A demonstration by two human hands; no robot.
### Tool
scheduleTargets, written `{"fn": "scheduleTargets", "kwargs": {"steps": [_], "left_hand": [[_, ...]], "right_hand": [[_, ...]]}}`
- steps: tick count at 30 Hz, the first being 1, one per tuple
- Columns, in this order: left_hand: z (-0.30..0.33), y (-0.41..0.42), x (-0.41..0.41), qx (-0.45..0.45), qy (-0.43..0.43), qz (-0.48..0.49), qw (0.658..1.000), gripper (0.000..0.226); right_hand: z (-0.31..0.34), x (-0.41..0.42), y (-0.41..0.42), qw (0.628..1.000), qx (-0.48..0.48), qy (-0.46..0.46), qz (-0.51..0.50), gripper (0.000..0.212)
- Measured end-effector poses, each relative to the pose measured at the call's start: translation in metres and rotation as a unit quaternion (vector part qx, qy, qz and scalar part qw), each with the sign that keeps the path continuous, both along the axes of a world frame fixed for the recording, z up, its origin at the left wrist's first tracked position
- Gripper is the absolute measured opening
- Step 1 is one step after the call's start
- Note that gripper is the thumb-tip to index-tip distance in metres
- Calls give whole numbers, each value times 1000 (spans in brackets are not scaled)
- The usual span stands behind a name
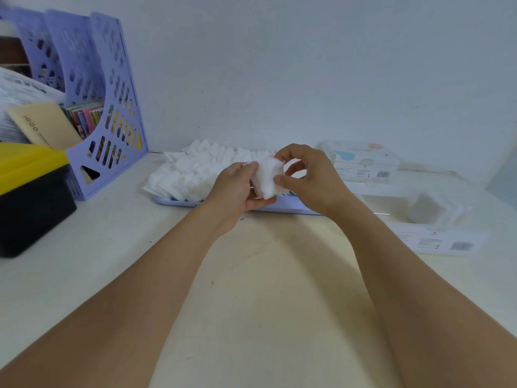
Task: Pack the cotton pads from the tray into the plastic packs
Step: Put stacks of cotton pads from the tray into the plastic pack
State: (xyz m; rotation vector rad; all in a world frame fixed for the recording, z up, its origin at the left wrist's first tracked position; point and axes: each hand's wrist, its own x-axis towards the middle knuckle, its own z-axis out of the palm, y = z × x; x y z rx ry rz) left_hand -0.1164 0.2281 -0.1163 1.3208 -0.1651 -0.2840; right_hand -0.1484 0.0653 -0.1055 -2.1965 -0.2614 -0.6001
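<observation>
A pale blue tray (179,202) near the wall carries a heap of white square cotton pads (195,169). Just above the tray's front edge, both hands hold a small stack of cotton pads (268,179). My left hand (237,189) cups the stack from below and the left, thumb on its upper edge. My right hand (310,177) pinches its right side between thumb and fingers. To the right lies a clear plastic pack (430,211) with some pads inside. A second printed pack (363,163) stands behind it by the wall.
A purple magazine rack (112,107) with papers and booklets stands at the back left. A black box with a yellow lid (30,191) sits in front of it at the left edge. The cream tabletop (251,275) stretches toward me under my forearms.
</observation>
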Motion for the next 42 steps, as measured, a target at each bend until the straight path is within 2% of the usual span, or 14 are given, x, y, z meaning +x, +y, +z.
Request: {"fn": "scheduleTargets", "kwargs": {"steps": [4, 8, 12, 20, 25, 30, 38, 42], "left_hand": [[0, -2, -2, 29, -49, 0, 998, 17], [-3, -3, 0, 95, -115, 24, 989, 23], [-5, -3, -2, 99, -137, 11, 986, 21], [1, 1, -6, 50, -75, -38, 995, 27], [1, 0, -5, 63, -70, -38, 995, 29], [4, -1, -4, 3, -9, -35, 999, 26], [3, -2, -3, -19, -4, -50, 999, 27], [3, -2, -4, -53, 12, -62, 997, 25]], "right_hand": [[0, 2, -3, 1000, 19, 5, 1, 15], [7, -1, -7, 998, 61, 15, -5, 8], [17, -7, -9, 995, 97, 7, 22, 8], [10, -6, -12, 997, 49, 43, 47, 13], [9, -4, -13, 999, 3, 30, 31, 13], [9, -3, -14, 1000, 6, 10, 19, 12], [6, -1, -11, 997, 21, -57, -39, 27], [6, -2, -7, 993, 55, -87, -57, 17]]}}
